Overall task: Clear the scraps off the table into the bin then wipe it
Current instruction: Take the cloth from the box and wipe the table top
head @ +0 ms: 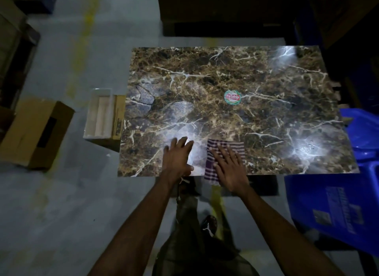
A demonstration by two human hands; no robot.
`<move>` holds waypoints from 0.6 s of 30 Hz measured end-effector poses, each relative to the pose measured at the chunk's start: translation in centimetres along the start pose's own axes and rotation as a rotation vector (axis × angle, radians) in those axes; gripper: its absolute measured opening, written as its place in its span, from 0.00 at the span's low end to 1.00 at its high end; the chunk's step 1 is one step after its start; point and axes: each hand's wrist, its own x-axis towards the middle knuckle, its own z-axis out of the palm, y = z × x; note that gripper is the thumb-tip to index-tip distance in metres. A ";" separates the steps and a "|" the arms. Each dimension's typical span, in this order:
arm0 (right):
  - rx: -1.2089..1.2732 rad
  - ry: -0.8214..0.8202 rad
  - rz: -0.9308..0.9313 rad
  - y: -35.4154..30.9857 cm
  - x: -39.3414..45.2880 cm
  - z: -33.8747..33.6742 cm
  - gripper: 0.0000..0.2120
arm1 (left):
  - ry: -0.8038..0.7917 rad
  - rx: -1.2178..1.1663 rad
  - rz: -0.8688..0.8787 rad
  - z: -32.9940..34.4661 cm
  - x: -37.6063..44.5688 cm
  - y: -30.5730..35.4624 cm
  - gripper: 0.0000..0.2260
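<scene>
A brown marble-patterned table [266,111] fills the middle of the head view. A purple and white checked cloth [211,169] lies at its near edge, partly hanging over. My right hand [229,167] presses flat on the cloth with fingers spread. My left hand [178,156] rests flat on the bare tabletop just left of the cloth, fingers apart, holding nothing. A round red and green sticker [232,97] sits in the table's centre. A white-lined box [100,115] stands on the floor against the table's left edge. I see no scraps on the tabletop.
A brown cardboard box [37,132] lies on the floor at the left. Blue plastic furniture [332,204] stands close to the table's right near corner. Dark furniture [225,15] stands beyond the far edge. My legs and shoes [209,224] are below the near edge.
</scene>
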 end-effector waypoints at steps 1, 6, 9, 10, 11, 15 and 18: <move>0.023 -0.004 0.049 0.2 0.4 -0.2 0.27 | 0.001 0.007 -0.077 -0.2 -0.1 0.1 0.53; 0.087 0.036 0.172 -1.9 4.4 0.1 0.28 | -0.112 -0.082 -0.253 -0.2 0.8 1.3 0.57; 0.089 0.019 0.095 -3.3 5.3 1.0 0.27 | -0.156 -0.069 -0.199 1.6 2.5 -0.4 0.61; 0.079 0.019 0.044 -3.5 4.8 1.2 0.26 | -0.168 -0.039 -0.182 2.6 3.2 -1.3 0.63; 0.062 -0.001 -0.013 -3.5 3.9 1.4 0.26 | -0.180 -0.015 -0.174 3.2 3.8 -1.9 0.64; 0.025 -0.043 -0.079 -1.1 -1.1 0.9 0.27 | -0.234 -0.022 -0.212 0.9 3.5 -0.4 0.62; 0.034 -0.022 0.022 0.4 -0.9 -0.2 0.26 | -0.238 -0.051 -0.220 -0.1 3.2 0.1 0.60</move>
